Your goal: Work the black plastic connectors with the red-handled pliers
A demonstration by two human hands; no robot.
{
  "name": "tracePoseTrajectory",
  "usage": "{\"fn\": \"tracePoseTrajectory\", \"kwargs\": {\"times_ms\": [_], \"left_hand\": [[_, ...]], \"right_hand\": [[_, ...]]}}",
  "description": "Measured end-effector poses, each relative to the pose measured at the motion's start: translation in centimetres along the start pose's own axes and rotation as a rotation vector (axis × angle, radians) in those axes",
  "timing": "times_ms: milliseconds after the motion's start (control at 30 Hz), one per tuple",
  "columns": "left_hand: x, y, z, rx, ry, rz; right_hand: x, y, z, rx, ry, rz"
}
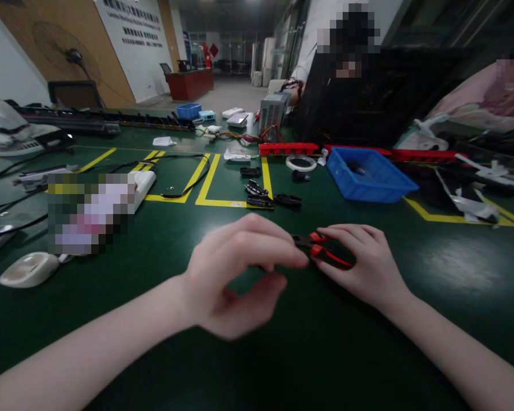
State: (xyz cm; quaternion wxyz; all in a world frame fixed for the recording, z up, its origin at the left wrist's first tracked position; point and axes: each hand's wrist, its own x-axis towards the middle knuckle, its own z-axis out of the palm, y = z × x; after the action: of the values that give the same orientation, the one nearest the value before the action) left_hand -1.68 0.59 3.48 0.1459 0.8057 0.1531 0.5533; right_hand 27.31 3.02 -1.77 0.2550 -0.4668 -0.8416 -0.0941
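Observation:
My right hand (364, 254) grips a pair of red-and-black-handled pliers (334, 258), its thumb on the near handle and its fingers at the far one. The dark jaws point left, toward my left hand (240, 274). That hand hovers over the green table with fingers curved and thumb apart, and I see nothing between them. Its fingertips overlap the view just in front of the jaws. Beyond both hands lie several small black parts (288, 200), grouped near a yellow tape line.
A blue bin (370, 180) stands at the right, beside a white ring-shaped roll (300, 164). Red strips (289, 148) run along the back, near a grey metal box (272, 117). Leftward are a white mouse-like object (29, 270) and a black cable (197, 182). A person (351, 34) is opposite.

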Motion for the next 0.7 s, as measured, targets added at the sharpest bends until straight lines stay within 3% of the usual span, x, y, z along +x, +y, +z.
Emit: {"fn": "tracePoseTrajectory", "kwargs": {"times_ms": [133, 267, 400, 700], "left_hand": [[0.1, -4.1, 0.2, 0.247, -0.415, -0.114], [-1.8, -5.6, 0.5, 0.344, -0.636, -0.238], [-2.2, -6.1, 0.8, 0.323, -0.688, -0.294], [-2.3, -6.8, 0.7, 0.183, -0.657, -0.353]], "right_hand": [[-0.1, 0.0, -0.1, 0.005, 0.003, -0.006], [-0.2, -0.1, -0.3, 0.022, 0.001, -0.024], [-0.2, -0.3, -0.6, 0.071, 0.002, -0.049], [0.1, -0.7, -0.9, 0.027, -0.009, -0.204]]}}
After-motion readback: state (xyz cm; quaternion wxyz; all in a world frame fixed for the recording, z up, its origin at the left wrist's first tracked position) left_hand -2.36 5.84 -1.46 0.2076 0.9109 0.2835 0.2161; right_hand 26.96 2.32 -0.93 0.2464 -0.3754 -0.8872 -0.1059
